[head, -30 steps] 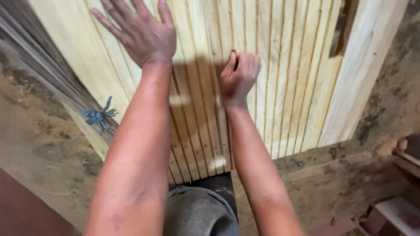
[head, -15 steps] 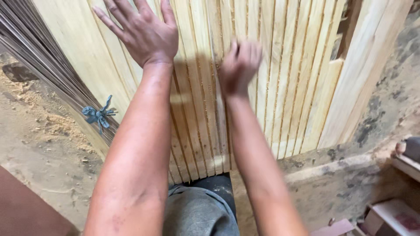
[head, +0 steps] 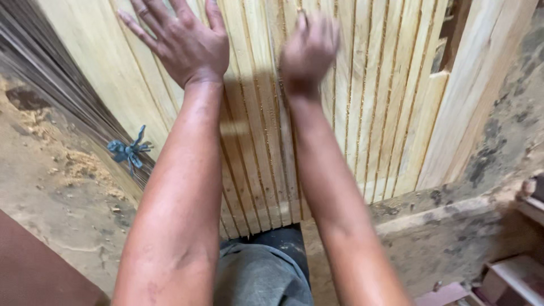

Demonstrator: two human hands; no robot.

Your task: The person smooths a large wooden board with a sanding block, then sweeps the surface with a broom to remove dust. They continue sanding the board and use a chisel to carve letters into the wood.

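Right hand [head: 309, 51] has lifted off the slats [head: 368, 113], blurred, shape unclear; left hand [head: 181, 42] lies spread flat, apparently steadying them.

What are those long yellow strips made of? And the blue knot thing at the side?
The strips look like bare, unpainted wood: pale grain, sawdust in the gaps. The blue knot seems to be plastic or cloth strapping, though it is too small to tell which.
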